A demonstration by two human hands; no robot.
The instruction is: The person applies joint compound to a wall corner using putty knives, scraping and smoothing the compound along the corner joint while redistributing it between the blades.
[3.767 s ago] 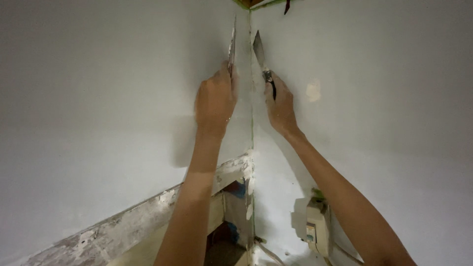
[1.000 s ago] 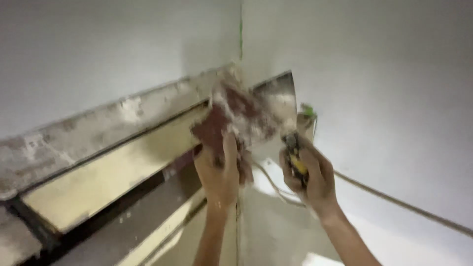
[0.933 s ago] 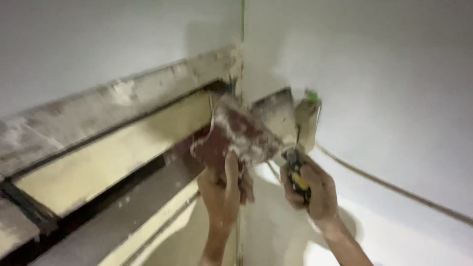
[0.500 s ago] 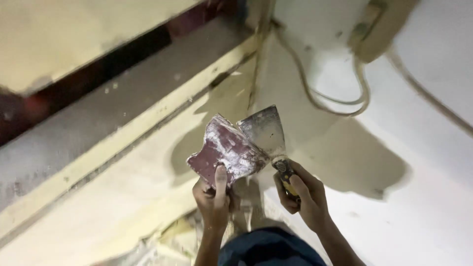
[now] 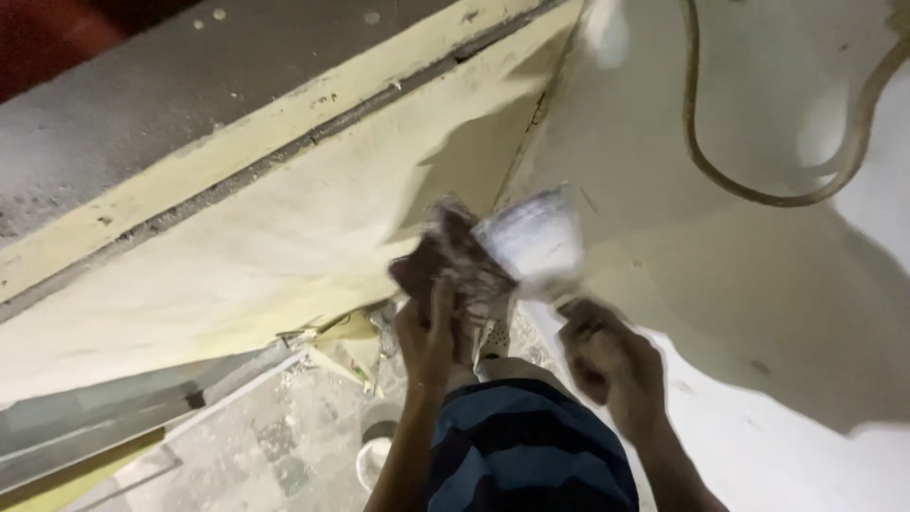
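Note:
My left hand [image 5: 426,337] grips a flat, reddish-brown plaster board [image 5: 451,259] smeared with white putty, thumb on its face. My right hand [image 5: 611,365] is closed around the handle of a wide putty knife [image 5: 533,239], whose pale blade touches the board's right edge. Both tools are blurred with motion and held low in front of a wall corner. Below my hands I see my knee in blue and black striped cloth [image 5: 526,453].
A cream wall [image 5: 284,228] meets a white plastered wall [image 5: 758,284] at the corner. A cable [image 5: 720,171] loops across the white wall. On the speckled floor [image 5: 275,446] stand a small round container [image 5: 373,458] and scraps of debris.
My view has swung from the upper corner down to the wall base and floor. Both hands came down with the board and knife, and the blade now rests against the board.

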